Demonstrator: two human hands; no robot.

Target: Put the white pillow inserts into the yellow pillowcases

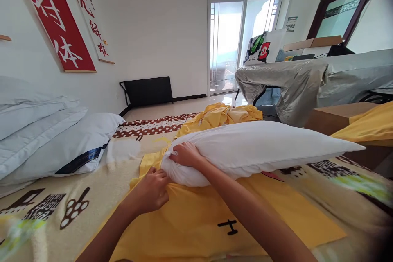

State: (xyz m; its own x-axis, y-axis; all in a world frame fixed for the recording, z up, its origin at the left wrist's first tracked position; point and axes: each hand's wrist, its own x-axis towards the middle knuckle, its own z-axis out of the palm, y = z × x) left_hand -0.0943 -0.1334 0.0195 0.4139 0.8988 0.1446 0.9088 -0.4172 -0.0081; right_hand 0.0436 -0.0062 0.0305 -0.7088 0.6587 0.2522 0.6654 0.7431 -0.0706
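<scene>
A plump white pillow lies across a yellow pillowcase that is spread flat and has a dark letter-like print. My right hand is closed on the bunched left end of the pillow, with the fabric creased around the fingers. Just left of it and nearer to me, my left hand has its fingers curled round the edge of the yellow pillowcase, close beside the pillow's end. The fingertips of the left hand are partly hidden.
Beneath everything is a beige patterned blanket. Several white pillows are stacked at the left. Crumpled yellow cloth lies behind the pillow. A cardboard box and a table with silvery covering stand at the right.
</scene>
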